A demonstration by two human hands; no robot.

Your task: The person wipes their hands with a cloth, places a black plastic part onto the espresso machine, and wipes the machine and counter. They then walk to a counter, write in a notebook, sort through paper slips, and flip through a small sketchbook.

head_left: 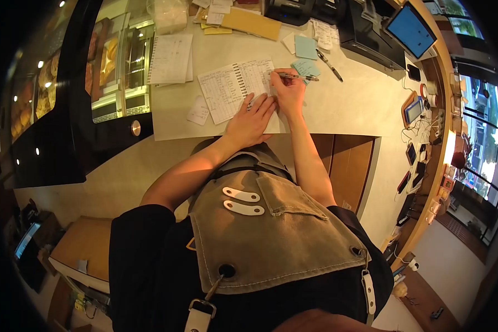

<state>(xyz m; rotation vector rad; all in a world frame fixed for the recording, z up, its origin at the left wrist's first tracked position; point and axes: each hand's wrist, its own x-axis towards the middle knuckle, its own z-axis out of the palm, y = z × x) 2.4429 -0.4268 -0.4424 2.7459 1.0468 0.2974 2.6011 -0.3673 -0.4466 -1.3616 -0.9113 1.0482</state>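
Observation:
A spiral-bound notebook [221, 91] with handwritten, ruled pages lies spread on the counter in front of me. My left hand [252, 120] rests flat over its lower right page, fingers extended. At the right page's edge, my right hand [289, 95] pinches a pen [300, 76], which points toward the paper and overlaps blue sticky notes [306, 68] in this view. Another pen [330, 65] lies loose to the right. Below the notebook's left page is a small paper slip [198, 110].
A second notepad [169, 58] lies at the left, beside a lit glass display case [119, 61] of baked goods. Farther back are a yellow envelope [249, 23] and black machines. A blue-screened monitor [410, 30] stands at the right, near phones and cables.

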